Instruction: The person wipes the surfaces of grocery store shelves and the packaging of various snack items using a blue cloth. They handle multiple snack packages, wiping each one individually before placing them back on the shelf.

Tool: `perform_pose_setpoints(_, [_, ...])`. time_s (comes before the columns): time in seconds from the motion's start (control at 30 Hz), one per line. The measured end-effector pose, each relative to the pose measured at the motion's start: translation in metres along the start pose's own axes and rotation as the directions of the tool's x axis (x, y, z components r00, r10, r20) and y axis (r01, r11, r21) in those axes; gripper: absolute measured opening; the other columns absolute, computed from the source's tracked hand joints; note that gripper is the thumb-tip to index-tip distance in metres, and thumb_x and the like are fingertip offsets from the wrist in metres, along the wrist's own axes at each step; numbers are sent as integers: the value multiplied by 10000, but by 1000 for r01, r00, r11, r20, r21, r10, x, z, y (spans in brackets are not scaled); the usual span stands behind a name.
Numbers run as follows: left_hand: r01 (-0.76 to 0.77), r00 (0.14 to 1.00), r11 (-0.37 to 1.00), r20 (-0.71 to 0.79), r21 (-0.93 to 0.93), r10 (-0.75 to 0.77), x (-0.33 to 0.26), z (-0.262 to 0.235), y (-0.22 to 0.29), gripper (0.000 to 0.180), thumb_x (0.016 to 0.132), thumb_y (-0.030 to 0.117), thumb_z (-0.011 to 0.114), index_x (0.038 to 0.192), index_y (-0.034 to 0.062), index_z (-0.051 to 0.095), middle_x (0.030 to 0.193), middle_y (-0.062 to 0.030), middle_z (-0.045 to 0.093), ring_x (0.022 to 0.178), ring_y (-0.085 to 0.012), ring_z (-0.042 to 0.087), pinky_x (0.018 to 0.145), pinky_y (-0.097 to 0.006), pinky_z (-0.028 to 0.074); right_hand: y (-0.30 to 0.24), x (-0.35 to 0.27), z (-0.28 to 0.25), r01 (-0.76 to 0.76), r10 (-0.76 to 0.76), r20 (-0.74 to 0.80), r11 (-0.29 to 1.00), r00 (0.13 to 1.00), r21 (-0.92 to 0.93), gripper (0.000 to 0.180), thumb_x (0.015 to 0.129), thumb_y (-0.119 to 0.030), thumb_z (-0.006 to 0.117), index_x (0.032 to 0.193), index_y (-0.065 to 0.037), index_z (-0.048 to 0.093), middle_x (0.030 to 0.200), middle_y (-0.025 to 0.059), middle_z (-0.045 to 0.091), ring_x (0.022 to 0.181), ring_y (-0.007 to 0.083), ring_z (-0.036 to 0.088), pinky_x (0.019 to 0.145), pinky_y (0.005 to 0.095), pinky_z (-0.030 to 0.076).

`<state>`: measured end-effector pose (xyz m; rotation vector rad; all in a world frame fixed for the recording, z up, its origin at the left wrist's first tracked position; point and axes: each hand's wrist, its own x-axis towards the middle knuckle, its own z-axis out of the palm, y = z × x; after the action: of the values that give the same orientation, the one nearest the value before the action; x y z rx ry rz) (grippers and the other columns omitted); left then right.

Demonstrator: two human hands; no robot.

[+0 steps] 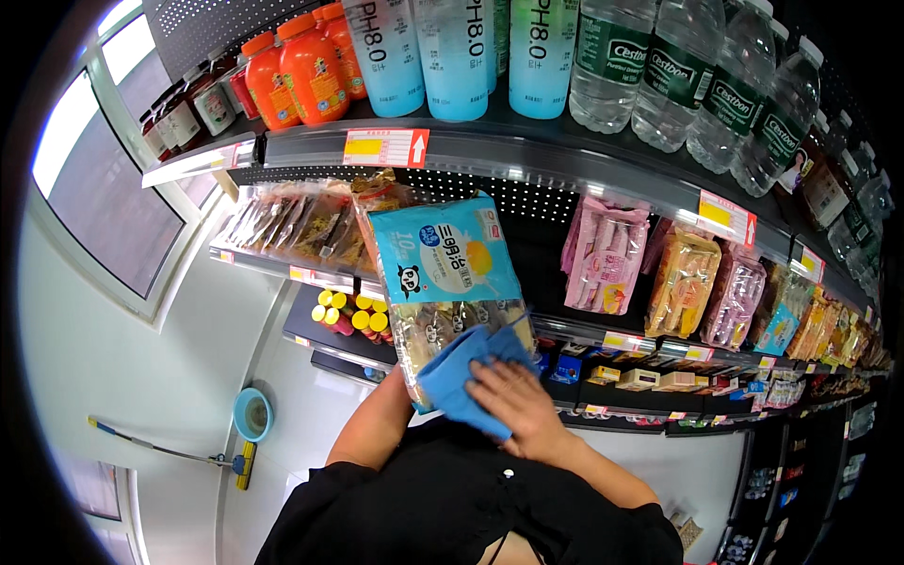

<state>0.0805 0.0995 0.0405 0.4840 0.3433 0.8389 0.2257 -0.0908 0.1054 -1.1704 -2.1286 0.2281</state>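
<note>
In front of my chest is a large snack bag (443,259), light blue on top with a clear lower part showing wrapped pieces inside. My left forearm (379,419) reaches up to its lower left side. The left hand itself is hidden behind the bag, which it appears to hold from behind. A folded blue cloth (457,381) lies against the bag's lower front. My right hand (516,400) holds that cloth, pressing it on the bag with the fingers over the fabric.
Just beyond the bag, a shelf carries clear-wrapped snack packs (311,221) at left, pink packs (607,254) and a yellow pack (683,282) at right. Above stand orange bottles (311,71), blue bottles (457,56) and water bottles (678,75). A mop (245,464) and a blue bucket (253,414) are on the floor at left.
</note>
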Motion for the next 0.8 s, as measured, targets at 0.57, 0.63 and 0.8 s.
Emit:
perform_pose_setpoints(0.57, [244, 970, 968, 33, -62, -242, -86, -24, -92, 655, 1047, 547, 315, 1443, 37, 425, 1378, -129, 564, 1242, -263, 556, 1064, -426, 431, -15, 42, 32, 236, -241, 140, 970, 960, 52, 373, 868, -394, 676, 1078, -87, 649, 1215, 93, 595, 1329, 311, 451, 1129, 559, 276])
perform_pose_setpoints(0.63, [262, 965, 963, 40, -61, -260, -89, -19, -95, 655, 1047, 547, 315, 1442, 37, 426, 1377, -130, 565, 1241, -263, 557, 1064, -426, 431, -9, 48, 33, 295, -303, 163, 953, 939, 75, 304, 859, -348, 695, 991, -78, 650, 1072, 74, 631, 1256, 295, 508, 1122, 548, 295])
perform_pose_setpoints(0.8, [297, 954, 953, 47, -56, -294, -97, -21, -103, 655, 1047, 548, 314, 1440, 37, 428, 1374, -130, 567, 1238, -264, 559, 1062, -427, 433, 31, 71, 12, 188, -166, 186, 976, 969, -113, 287, 874, -358, 665, 877, -70, 664, 942, 72, 637, 1050, 269, 578, 1100, 512, 313])
